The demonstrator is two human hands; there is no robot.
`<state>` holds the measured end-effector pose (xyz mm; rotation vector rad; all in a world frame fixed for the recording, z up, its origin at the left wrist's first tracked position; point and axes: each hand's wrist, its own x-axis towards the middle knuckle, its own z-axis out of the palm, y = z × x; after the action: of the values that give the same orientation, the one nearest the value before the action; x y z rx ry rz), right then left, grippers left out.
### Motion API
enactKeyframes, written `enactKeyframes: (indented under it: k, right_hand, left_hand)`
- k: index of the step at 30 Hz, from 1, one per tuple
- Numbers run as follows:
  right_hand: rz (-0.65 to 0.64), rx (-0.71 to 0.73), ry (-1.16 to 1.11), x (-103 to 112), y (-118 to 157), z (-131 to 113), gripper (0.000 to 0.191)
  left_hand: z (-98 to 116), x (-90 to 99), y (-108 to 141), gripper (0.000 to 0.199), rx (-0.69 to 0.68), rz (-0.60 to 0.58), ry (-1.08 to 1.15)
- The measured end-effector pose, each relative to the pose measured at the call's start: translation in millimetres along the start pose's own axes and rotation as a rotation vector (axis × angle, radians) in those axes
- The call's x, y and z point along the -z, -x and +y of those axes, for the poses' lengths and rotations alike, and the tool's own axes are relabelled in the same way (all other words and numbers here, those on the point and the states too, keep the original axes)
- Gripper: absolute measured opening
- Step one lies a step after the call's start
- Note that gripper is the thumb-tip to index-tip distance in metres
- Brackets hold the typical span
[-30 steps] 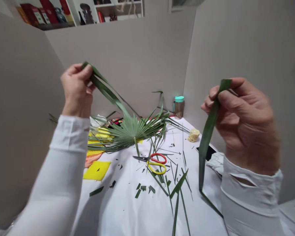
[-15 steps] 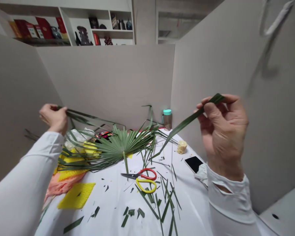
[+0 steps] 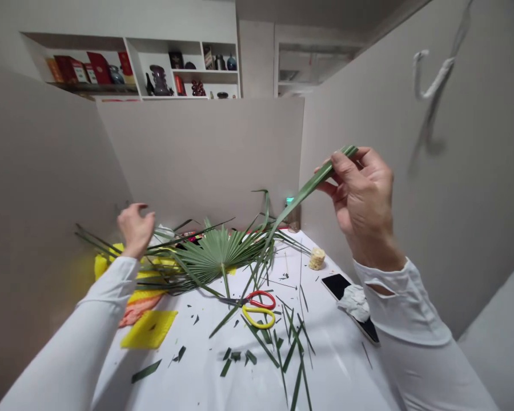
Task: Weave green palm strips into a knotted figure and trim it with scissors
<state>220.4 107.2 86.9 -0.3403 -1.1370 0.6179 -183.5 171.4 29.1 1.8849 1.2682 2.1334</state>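
Observation:
My right hand (image 3: 362, 197) pinches one end of a long green palm leaf strip (image 3: 302, 193), raised at the right; the strip slants down to the left over the table. At the left, my left hand (image 3: 136, 228) is raised with fingers apart and nothing visible in them. Below and to its right lies a large fan-shaped palm leaf (image 3: 218, 251), its stalk toward me. Scissors (image 3: 259, 308) with one red and one yellow handle lie on the white cloth, their blades partly behind leaf strips.
Cut leaf strips (image 3: 289, 354) and small scraps litter the table (image 3: 342, 371). A yellow mesh piece (image 3: 149, 329) lies at left. Toward the right are a stacked cream-coloured object (image 3: 317, 258), a phone (image 3: 336, 285) and a crumpled tissue (image 3: 354, 302). A bottle (image 3: 294, 217) stands behind. Grey partitions (image 3: 214, 154) enclose the table.
My left hand has let go of the leaf strips and opened, and those strips have dropped. My right hand has moved left in view, still holding its strip. The view has tilted up slightly.

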Motion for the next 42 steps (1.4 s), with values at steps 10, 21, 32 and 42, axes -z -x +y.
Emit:
enactKeyframes:
  k: [10, 21, 32, 42]
  right_hand:
    - [-0.065, -0.033, 0.061, -25, 44, -1, 0.019]
    - [-0.022, 0.050, 0.185, -1, 55, -6, 0.033]
    - [0.022, -0.287, 0.308, 72, 112, 9, 0.013]
    - [0.241, -0.474, 0.322, 107, 146, 2, 0.022]
  left_hand:
    - [174, -115.4, 105, 0.015, 0.014, -0.543, 0.161]
    - [166, -97.3, 129, 0.013, 0.197, -0.561, 0.218]
    - [134, -37.6, 136, 0.016, 0.458, -0.836, 0.079]
    - [112, 22.4, 142, 0.019, 0.569, -0.821, -0.016]
